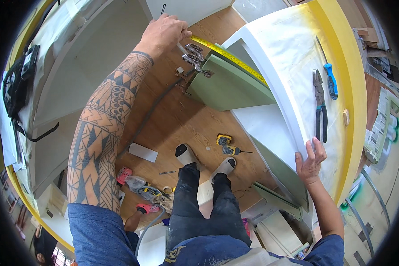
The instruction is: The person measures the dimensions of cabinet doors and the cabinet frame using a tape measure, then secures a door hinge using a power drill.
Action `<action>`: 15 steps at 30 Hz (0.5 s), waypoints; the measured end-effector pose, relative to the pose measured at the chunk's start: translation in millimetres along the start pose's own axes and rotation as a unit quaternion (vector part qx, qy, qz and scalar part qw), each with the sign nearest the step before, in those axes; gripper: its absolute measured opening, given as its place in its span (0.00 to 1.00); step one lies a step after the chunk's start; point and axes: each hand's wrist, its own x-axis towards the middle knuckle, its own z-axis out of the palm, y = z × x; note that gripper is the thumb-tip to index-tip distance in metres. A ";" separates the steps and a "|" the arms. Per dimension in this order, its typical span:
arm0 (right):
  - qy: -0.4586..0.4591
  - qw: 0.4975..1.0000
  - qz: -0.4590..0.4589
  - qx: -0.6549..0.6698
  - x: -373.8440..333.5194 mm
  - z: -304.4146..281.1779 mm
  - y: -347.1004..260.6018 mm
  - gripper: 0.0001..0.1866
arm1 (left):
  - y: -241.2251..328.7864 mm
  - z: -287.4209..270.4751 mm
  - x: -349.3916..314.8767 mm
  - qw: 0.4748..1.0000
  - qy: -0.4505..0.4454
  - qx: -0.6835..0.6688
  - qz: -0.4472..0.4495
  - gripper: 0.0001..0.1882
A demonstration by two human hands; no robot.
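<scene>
My left hand (pixel 166 32) is closed, reaching far forward over the gap between two cabinets. From its fingers a yellow tape measure (pixel 228 56) stretches right, above a green cabinet door (pixel 232 86), to the white cabinet frame (pixel 270 60). A thin dark stick-like thing (pixel 163 9) pokes up beyond that hand; its kind is unclear. Metal hinges (pixel 195 57) sit along the green door's edge. My right hand (pixel 312 162) rests with fingers apart on the white edge of the right counter. Just beyond its fingertips lie dark-handled pliers (pixel 320 104), beside a blue-handled screwdriver (pixel 331 82).
On the wooden floor (pixel 177 117) ahead of my feet lies a yellow-and-black cordless drill (pixel 230 150). A white board (pixel 142 153) and a grey hose (pixel 153 111) are to its left. Another person's foot in a pink shoe (pixel 147 208) shows lower left. A black bag (pixel 20 86) sits on the left counter.
</scene>
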 end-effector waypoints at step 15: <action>0.011 1.000 -0.008 0.003 2.4 -0.4 -0.9 0.38 | 3.1 -11.4 6.5 1.000 0.002 -0.006 -0.009 0.17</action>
